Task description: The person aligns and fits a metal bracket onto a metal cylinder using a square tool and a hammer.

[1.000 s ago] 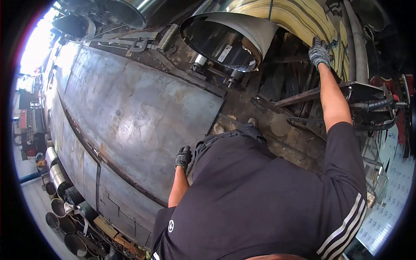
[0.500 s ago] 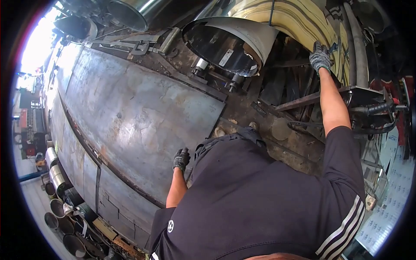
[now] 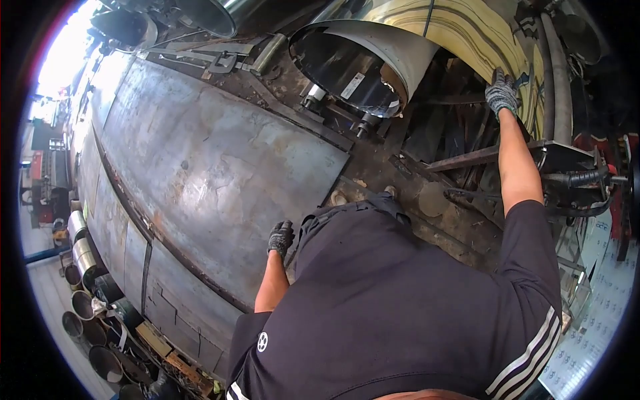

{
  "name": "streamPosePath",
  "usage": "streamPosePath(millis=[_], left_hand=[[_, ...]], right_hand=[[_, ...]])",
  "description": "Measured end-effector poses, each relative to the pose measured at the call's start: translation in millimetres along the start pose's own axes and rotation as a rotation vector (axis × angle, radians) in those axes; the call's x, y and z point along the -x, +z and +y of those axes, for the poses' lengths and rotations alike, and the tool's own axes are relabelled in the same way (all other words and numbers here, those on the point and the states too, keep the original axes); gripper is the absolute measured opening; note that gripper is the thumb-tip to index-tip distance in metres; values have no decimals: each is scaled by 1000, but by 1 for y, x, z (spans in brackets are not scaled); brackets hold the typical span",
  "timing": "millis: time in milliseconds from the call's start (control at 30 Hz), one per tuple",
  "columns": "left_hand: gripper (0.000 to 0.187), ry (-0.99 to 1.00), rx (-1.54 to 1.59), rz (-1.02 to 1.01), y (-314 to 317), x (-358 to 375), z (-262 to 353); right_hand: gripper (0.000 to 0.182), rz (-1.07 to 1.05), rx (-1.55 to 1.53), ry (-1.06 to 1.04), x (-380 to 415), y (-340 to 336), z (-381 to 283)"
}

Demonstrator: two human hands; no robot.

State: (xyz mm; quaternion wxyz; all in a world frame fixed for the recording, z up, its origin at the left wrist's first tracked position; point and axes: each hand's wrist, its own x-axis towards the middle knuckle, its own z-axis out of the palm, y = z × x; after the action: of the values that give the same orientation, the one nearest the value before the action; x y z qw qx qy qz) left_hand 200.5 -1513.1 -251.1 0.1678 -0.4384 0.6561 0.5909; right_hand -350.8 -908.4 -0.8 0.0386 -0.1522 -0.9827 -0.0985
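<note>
A yellow-streaked surface beside an open tube is apparently being steadied by the right hand, grip unclear; the left hand is being held loose, seemingly empty, near a metal plate. Steady contact seems required.

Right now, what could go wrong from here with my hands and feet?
Your right hand might slip against the yellow curved surface; how firmly it rests there is hard to tell. You could bump the corner of the metal plate, near your shoes. Stepping across the cluttered floor might trip you.
</note>
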Motion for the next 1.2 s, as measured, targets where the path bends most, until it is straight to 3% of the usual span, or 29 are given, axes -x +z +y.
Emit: streamPosePath(millis=[33, 67, 167, 267, 367, 433, 467, 533, 600, 667, 767, 833, 867, 1000, 1100, 1167, 1200], left_hand=[[39, -161, 96, 32, 2, 10, 15], [39, -162, 98, 34, 2, 10, 15], [39, -79, -7, -19, 0, -10, -8], [39, 257, -152, -28, -6, -38, -42], [39, 194, -150, -109, -8, -51, -55], [38, 283, -210, -66, -10, -33, -39], [38, 332, -250, -50, -11, -23, -28], [39, -125, 103, -76, -10, -18, -10], [36, 542, -962, 111, -15, -38, -59], [35, 19, -20, -92, -10, -41, -45], [21, 350, -219, -185, -15, -46, -46], [21, -191, -1, -70, -6, -20, -12], [33, 72, -2, -90, -7, -35, -35], [33, -30, 6, -78, -6, -29, -21], [32, 257, 64, -69, 2, -37, -39], [28, -133, 147, 53, 6, -4, 4], [29, -151, 124, 24, 4, -7, 1]], right_hand=[[76, -2, -1, -3, 4, -2, -2], [76, -25, -7, 11, 10, -12, -5], [76, -52, -40, 21, 10, -17, -6], [76, -59, -46, 30, 22, -30, -9], [74, -17, -6, 25, 22, -29, -8], [75, 8, 43, -14, 8, -10, -4], [74, 1, 27, 11, 32, -37, -12], [66, 58, -45, -13, 35, -37, -7], [66, 51, -126, 13, 47, -52, -12], [65, 4, -117, 72, 52, -65, -18], [69, -31, -149, 56, 51, -63, -16], [72, -79, -146, 81, 55, -74, -20], [73, -108, -154, 79, 54, -75, -19], [73, -110, -157, 64, 52, -70, -16], [73, -100, -138, 46, 52, -73, -16], [72, -81, -130, 78, 55, -75, -19], [71, -48, -140, 55, 52, -69, -17]])
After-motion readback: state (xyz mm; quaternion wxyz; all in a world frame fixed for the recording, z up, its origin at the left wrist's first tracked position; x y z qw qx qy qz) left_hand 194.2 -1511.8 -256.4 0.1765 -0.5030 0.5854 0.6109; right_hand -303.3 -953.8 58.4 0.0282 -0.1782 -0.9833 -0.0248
